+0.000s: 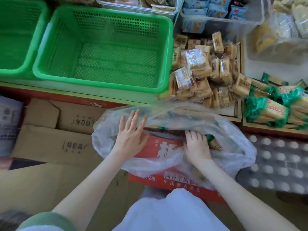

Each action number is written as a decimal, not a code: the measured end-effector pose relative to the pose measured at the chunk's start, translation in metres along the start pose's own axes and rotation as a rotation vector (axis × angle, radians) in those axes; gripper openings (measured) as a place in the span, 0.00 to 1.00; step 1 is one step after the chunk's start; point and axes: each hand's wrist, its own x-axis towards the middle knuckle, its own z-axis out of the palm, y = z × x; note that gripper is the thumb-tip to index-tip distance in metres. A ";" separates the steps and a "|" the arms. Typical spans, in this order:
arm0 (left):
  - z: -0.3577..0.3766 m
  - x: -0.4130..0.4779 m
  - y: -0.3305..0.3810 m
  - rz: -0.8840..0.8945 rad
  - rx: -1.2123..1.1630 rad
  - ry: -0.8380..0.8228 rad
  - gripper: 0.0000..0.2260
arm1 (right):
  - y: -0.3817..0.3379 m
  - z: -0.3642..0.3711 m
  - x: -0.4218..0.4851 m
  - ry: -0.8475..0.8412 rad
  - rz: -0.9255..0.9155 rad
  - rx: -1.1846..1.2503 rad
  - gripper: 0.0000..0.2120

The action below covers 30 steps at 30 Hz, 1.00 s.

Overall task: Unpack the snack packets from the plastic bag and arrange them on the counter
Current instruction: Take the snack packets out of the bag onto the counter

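A clear plastic bag [233, 147] lies open over a red carton [160, 147] in front of me. My left hand [130, 132] lies flat with straight fingers on the bag's left rim. My right hand [196, 145] reaches inside the bag, fingers curled down by a green-and-tan snack packet [214, 144]; whether it grips the packet is hidden. A heap of tan snack packets [205, 72] lies on the counter beyond the bag. Green-wrapped packets [268, 110] lie in a wooden tray at the right.
An empty green basket [103, 47] stands on the counter at the left, a second green basket [15, 34] beside it. Clear bins of snacks [221, 15] stand behind. Brown cardboard boxes [55, 140] lie left of the bag, wrapped bottles [280, 160] at the right.
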 end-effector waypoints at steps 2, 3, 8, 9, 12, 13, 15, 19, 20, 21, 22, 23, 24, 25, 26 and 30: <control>0.005 -0.011 0.000 0.000 0.010 -0.065 0.30 | 0.004 -0.001 -0.005 -0.018 0.078 -0.055 0.33; 0.007 -0.014 0.003 0.015 0.011 -0.086 0.31 | 0.007 -0.001 -0.007 -0.022 0.101 -0.069 0.37; 0.005 -0.005 0.030 0.135 -0.033 -0.050 0.31 | 0.024 0.004 -0.002 -0.105 0.219 -0.057 0.38; 0.005 -0.002 0.036 0.165 -0.038 -0.037 0.32 | 0.026 0.005 0.000 -0.131 0.233 -0.061 0.36; 0.004 0.011 0.052 0.237 -0.045 -0.027 0.33 | 0.025 0.008 0.003 -0.156 0.188 -0.060 0.30; 0.004 0.014 0.057 0.255 -0.039 -0.034 0.34 | 0.023 0.009 0.000 -0.165 0.142 -0.068 0.30; 0.007 0.021 0.065 0.290 -0.022 -0.046 0.34 | 0.018 0.010 -0.011 -0.198 0.045 -0.078 0.31; 0.013 0.028 0.081 0.362 -0.012 -0.092 0.34 | 0.017 0.008 -0.044 -0.234 -0.049 -0.072 0.31; 0.013 0.031 0.086 0.375 -0.008 -0.096 0.34 | 0.019 0.007 -0.049 -0.198 -0.049 -0.045 0.30; 0.012 0.035 0.091 0.388 -0.008 -0.095 0.33 | 0.022 0.004 -0.052 -0.143 -0.052 -0.016 0.29; 0.009 0.039 0.097 0.402 -0.014 -0.089 0.32 | 0.026 -0.001 -0.055 -0.089 -0.048 0.012 0.28; 0.006 0.045 0.103 0.416 -0.028 -0.078 0.30 | 0.032 -0.005 -0.059 -0.017 -0.034 0.065 0.29; 0.002 0.051 0.110 0.428 -0.044 -0.061 0.27 | 0.040 -0.008 -0.061 0.064 -0.026 0.131 0.30; -0.003 0.059 0.118 0.435 -0.061 -0.040 0.25 | 0.050 -0.013 -0.063 0.134 -0.028 0.196 0.31; -0.009 0.068 0.126 0.436 -0.080 -0.020 0.24 | 0.059 -0.022 -0.065 0.212 -0.040 0.243 0.31; -0.028 0.102 0.168 0.385 -0.223 0.045 0.22 | 0.102 -0.069 -0.063 0.467 -0.022 0.522 0.24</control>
